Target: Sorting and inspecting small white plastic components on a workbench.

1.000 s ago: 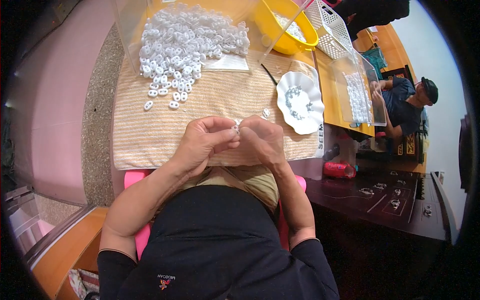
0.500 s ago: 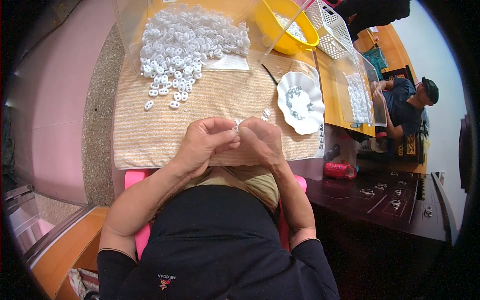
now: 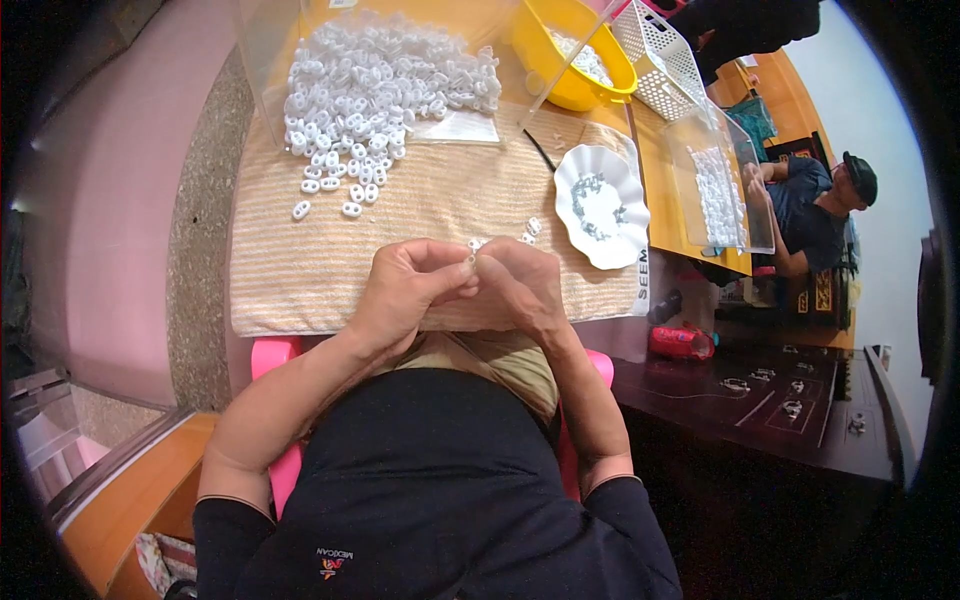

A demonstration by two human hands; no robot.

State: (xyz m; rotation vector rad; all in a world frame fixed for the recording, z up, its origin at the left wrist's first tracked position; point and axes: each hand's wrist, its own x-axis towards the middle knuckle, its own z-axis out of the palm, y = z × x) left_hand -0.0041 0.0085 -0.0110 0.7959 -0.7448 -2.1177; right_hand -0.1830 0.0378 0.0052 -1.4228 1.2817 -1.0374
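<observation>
My left hand (image 3: 412,285) and my right hand (image 3: 525,283) meet fingertip to fingertip above the near part of a striped towel (image 3: 300,260). Pinched between them is a small white plastic piece (image 3: 474,245) with holes, mostly covered by the fingers. Both hands are closed on it. Just beyond the right hand lie a few similar white pieces (image 3: 533,227). A big heap of white two-holed oval pieces (image 3: 380,85) spreads over the far left of the towel. To the right stands a white scalloped dish (image 3: 632,215) with small grey parts (image 3: 590,190) in it.
Clear panels (image 3: 262,85) stand around the heap. A yellow basin (image 3: 570,95) holds more white pieces, beside a white perforated basket (image 3: 660,60). At right, a co-worker (image 3: 815,200) sits by a clear bin (image 3: 755,190) of white pieces. A red container (image 3: 680,341) lies below.
Both hands keep their pinch at nearly the same place, with only slight finger movement. The view has shifted a little.
</observation>
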